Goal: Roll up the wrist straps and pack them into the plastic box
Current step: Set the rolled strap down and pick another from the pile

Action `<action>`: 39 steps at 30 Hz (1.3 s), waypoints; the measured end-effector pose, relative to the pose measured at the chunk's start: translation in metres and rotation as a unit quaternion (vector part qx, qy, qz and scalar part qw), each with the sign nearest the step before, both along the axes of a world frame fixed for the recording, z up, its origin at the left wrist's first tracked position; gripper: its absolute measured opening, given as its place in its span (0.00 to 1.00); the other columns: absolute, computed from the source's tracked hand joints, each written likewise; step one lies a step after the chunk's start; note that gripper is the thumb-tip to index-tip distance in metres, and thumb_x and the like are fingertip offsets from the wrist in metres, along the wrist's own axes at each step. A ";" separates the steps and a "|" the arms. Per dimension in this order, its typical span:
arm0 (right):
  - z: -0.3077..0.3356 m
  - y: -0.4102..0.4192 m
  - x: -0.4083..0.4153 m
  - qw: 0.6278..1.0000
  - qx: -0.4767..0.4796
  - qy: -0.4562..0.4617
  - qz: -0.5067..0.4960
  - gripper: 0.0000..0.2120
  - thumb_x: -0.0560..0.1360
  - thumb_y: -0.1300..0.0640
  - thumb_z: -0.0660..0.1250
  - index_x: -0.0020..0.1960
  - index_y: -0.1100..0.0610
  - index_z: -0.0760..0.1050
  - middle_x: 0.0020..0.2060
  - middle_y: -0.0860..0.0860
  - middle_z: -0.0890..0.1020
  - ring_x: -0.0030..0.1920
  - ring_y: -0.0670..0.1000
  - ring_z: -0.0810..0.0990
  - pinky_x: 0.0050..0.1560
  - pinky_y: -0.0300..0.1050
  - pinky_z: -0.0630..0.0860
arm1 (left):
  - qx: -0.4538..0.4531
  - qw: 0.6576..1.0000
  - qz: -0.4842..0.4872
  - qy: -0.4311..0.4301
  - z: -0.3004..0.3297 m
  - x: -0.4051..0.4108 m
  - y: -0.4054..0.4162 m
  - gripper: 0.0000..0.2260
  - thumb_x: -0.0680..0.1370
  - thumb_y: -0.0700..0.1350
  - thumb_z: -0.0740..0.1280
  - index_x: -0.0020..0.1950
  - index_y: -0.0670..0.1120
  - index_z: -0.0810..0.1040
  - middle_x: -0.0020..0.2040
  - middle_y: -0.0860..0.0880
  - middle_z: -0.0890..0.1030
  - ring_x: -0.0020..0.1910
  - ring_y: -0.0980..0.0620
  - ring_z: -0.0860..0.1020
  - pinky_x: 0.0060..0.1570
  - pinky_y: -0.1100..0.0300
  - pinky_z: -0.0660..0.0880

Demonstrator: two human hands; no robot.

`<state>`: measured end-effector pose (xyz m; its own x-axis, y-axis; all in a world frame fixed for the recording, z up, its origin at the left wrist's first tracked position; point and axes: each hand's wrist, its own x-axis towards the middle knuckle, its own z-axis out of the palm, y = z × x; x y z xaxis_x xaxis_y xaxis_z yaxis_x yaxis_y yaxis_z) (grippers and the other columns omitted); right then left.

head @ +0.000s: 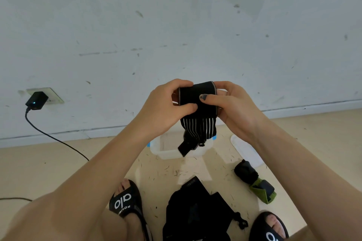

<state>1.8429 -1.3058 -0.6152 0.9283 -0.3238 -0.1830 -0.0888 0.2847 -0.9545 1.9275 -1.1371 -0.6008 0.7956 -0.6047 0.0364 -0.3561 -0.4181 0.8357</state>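
A black wrist strap (197, 101) with pale stripes is partly rolled and held up in front of the wall. My left hand (168, 103) grips the roll from the left, thumb and fingers curled round it. My right hand (229, 103) holds it from the right, thumb across the front. The strap's loose striped tail hangs down over the clear plastic box (166, 149), which stands open on the floor below. A rolled black and green strap (254, 183) lies on the floor to the right.
A black pouch (195, 213) lies on the floor between my two feet in black slides (125, 201). The white box lid (245, 149) rests right of the box. A charger (37, 100) sits in a wall socket at left, its cable trailing over the floor.
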 end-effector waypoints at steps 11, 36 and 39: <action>-0.001 0.002 -0.002 0.988 -0.151 -0.036 -0.010 0.18 0.77 0.71 0.68 0.64 0.58 0.77 0.48 0.58 0.88 0.52 0.58 0.86 0.64 0.54 0.80 | -0.033 0.996 0.019 -0.076 -0.004 0.003 -0.003 0.06 0.78 0.46 0.72 0.54 0.54 0.84 0.45 0.58 0.84 0.47 0.59 0.81 0.48 0.66 0.77; 0.001 0.005 -0.007 0.988 -0.145 -0.056 0.002 0.07 0.84 0.57 0.65 0.52 0.62 0.76 0.39 0.65 0.80 0.39 0.53 0.81 0.40 0.44 0.78 | -0.073 0.997 -0.011 0.029 0.006 -0.006 -0.009 0.03 0.84 0.45 0.62 0.55 0.51 0.76 0.45 0.54 0.80 0.41 0.63 0.78 0.39 0.71 0.73; 0.005 0.005 -0.009 0.988 -0.147 -0.053 0.018 0.07 0.85 0.59 0.63 0.55 0.63 0.75 0.32 0.52 0.81 0.31 0.47 0.79 0.31 0.37 0.75 | -0.098 0.995 -0.011 0.029 0.010 -0.005 -0.008 0.05 0.83 0.43 0.63 0.53 0.51 0.77 0.43 0.56 0.79 0.42 0.62 0.78 0.41 0.70 0.74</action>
<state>1.8343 -1.3008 -0.6105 0.9489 -0.3152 0.0126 0.0107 -0.0078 -0.9999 1.9228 -1.1452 -0.5912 0.7866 -0.6079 0.1086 -0.3114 -0.2387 0.9198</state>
